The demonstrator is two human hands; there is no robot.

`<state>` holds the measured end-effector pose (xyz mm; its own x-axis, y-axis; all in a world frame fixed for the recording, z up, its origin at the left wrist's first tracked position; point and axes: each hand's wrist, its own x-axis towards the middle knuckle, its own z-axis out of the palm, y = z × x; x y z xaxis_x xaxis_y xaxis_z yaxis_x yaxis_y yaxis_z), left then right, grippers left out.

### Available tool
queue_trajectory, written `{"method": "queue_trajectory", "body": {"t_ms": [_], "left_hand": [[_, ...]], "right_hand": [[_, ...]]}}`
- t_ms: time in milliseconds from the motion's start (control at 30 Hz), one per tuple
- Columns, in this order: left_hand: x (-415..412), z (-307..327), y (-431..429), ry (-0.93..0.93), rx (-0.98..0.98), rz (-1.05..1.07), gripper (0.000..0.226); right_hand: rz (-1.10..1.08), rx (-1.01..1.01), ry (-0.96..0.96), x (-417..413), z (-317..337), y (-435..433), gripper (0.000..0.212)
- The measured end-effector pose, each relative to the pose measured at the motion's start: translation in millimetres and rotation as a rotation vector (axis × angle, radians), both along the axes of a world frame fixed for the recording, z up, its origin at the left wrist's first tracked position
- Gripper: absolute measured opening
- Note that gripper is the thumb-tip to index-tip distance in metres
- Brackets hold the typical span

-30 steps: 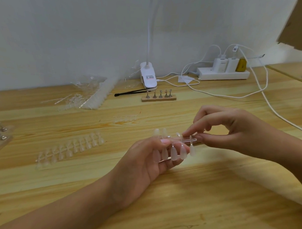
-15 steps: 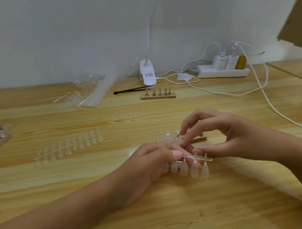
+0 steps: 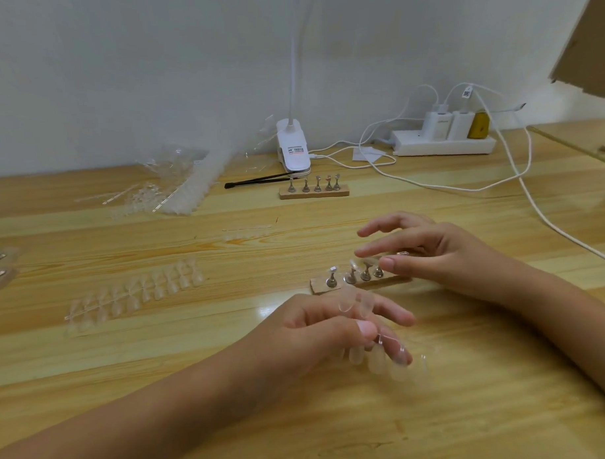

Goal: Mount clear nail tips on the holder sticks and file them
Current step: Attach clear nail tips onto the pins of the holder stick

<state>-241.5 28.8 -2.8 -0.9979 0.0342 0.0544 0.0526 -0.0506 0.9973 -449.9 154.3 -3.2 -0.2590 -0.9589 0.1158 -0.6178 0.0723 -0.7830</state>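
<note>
Two grips work low over the bench [image 3: 472,412]. Your left grip [image 3: 325,331] pinches a strip of clear nail tips [image 3: 377,359] between thumb and fingertips, just above the wood. Your right grip [image 3: 442,255], fingers straight and spread, hovers over the holder sticks [image 3: 351,279], thumb just beside them. The lamp clip [image 3: 293,147] carries a label and the cable tag [image 3: 466,93] carries print, both too small to read. Bare wood lies open nearer you than both grips.

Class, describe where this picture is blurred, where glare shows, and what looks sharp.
Head view: the nail tip strip in the left hand is smeared by motion; a white glare patch lies on the table; the far holder base looks sharp.
</note>
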Motion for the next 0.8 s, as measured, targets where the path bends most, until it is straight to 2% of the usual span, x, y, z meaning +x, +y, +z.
{"method": "queue_trajectory", "body": {"t_ms": [400,600,700,767,800], "left_hand": [[-1,-5,-1,-0.011,0.020,-0.005,0.025],[-2,-6,-3,-0.022,-0.016,0.015,0.030],[-3,-7,-1,-0.054,-0.017,0.085,0.032],[-3,-8,0,-0.089,0.040,0.109,0.031],[-3,-8,1,-0.099,0.061,0.110,0.031]], "right_hand": [[-0.025,0.023,0.070,1,-4,-3,0.029],[-0.062,0.002,0.176,5,-2,-5,0.028],[-0.076,-0.001,0.118,9,3,-2,0.035],[-0.108,-0.090,0.037,12,10,2,0.038],[-0.115,-0.151,0.010,15,14,3,0.032]]}}
